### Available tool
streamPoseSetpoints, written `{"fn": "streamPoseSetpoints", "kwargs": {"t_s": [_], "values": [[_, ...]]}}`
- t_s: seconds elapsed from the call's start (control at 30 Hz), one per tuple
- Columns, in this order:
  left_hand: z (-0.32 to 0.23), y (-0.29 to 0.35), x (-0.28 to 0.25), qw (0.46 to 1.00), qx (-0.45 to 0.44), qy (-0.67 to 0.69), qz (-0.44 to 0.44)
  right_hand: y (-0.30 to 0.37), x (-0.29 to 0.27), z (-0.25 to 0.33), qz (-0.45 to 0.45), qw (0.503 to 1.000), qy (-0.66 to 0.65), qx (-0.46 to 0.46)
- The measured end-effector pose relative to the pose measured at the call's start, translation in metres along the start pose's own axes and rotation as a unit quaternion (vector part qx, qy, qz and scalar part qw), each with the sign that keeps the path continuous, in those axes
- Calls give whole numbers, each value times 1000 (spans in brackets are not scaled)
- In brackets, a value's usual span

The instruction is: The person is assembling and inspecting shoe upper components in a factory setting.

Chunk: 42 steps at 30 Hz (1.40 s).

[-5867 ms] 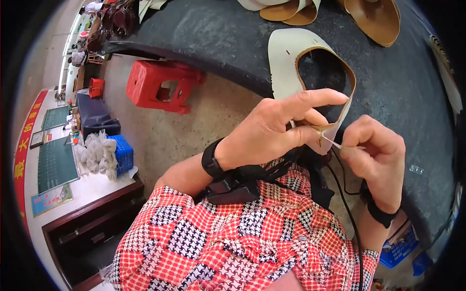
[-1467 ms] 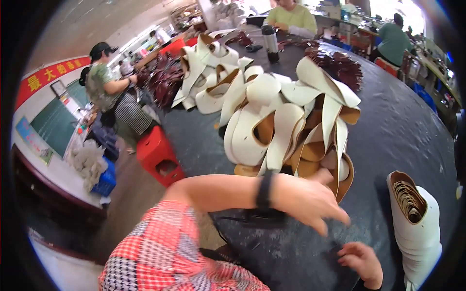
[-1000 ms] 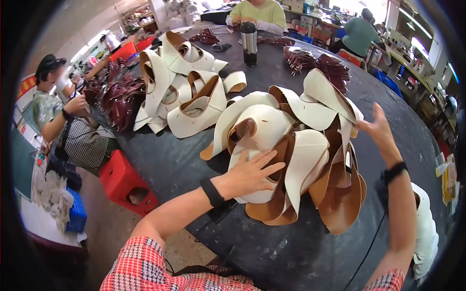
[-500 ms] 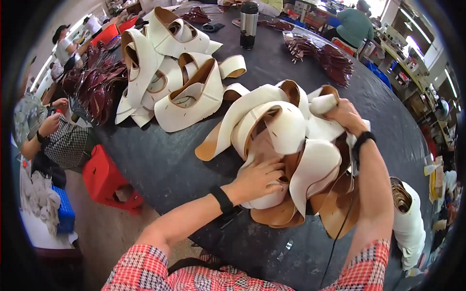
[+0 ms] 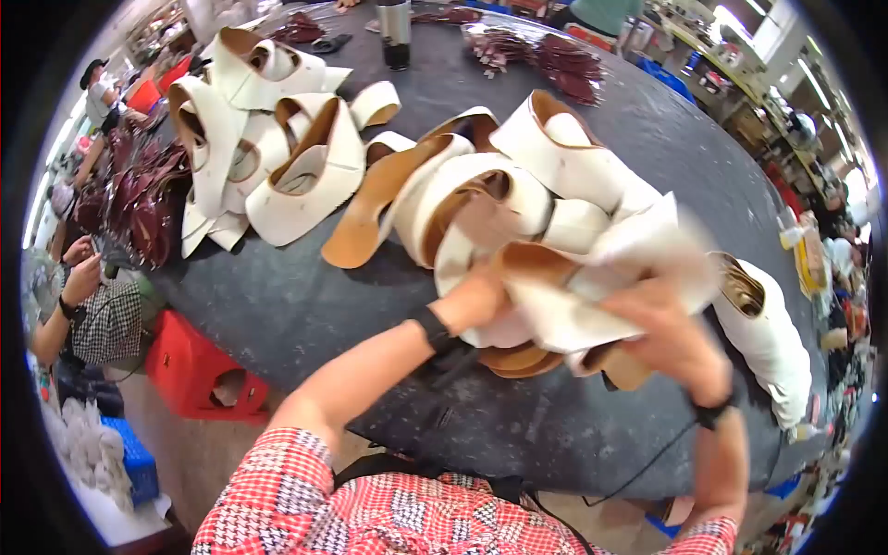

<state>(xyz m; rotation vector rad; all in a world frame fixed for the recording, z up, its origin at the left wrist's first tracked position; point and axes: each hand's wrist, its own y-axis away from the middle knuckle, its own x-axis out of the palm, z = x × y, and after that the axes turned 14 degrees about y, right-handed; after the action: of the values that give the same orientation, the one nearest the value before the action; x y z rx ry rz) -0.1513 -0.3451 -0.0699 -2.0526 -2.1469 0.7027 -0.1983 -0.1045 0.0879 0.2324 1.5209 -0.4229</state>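
White leather pieces with tan undersides, curved and curled, lie in a loose pile (image 5: 416, 213) before me. My right hand (image 5: 671, 328), smeared by motion, grips a white leather piece (image 5: 564, 301) at the near right of the pile. That piece is lifted and partly blurred, its tan side showing along its upper left. My left hand (image 5: 476, 296) reaches in at the pile's near edge. Its fingers are hidden behind the raised piece, so whether they hold anything does not show. Tan edges of stacked pieces (image 5: 518, 361) show beneath.
A second heap of white pieces (image 5: 310, 185) lies further left on the dark table (image 5: 305, 305). Bundles of dark red pieces (image 5: 129, 199) lie at the left edge and far side. A metal flask (image 5: 395, 35) stands at the back, a white roll (image 5: 768, 342) at right. Someone sits at left beside a red stool (image 5: 199, 370).
My right hand has come from the pile's far right toward me, bringing a white leather piece across the front. The piece now covers my left fingers. The whole view has shifted.
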Motion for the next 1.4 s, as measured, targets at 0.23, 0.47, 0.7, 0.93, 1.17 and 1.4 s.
{"fn": "streamPoseSetpoints", "kwargs": {"t_s": [0.23, 0.47, 0.7, 0.93, 1.17, 1.4], "values": [[-90, 36, -42, 977, -51, -184, 91, 49, 80, -9, 33, 998, -6, 43], [-153, 30, 44, 960, 80, -249, 98, 65, -2, 6, 128, 953, -247, 118], [-216, 26, 59, 954, 28, -275, 116, 142, -67, 11, -228, 967, 96, -61], [-224, 68, 121, 975, -69, 46, 206, 189, -18, -13, -387, 912, -132, 42], [-177, 118, 203, 993, -105, 63, -3, 188, 43, -11, -378, 788, -467, 134], [-186, 100, 209, 931, -162, 322, 58, 197, 31, -1, -367, 799, -421, 223]]}}
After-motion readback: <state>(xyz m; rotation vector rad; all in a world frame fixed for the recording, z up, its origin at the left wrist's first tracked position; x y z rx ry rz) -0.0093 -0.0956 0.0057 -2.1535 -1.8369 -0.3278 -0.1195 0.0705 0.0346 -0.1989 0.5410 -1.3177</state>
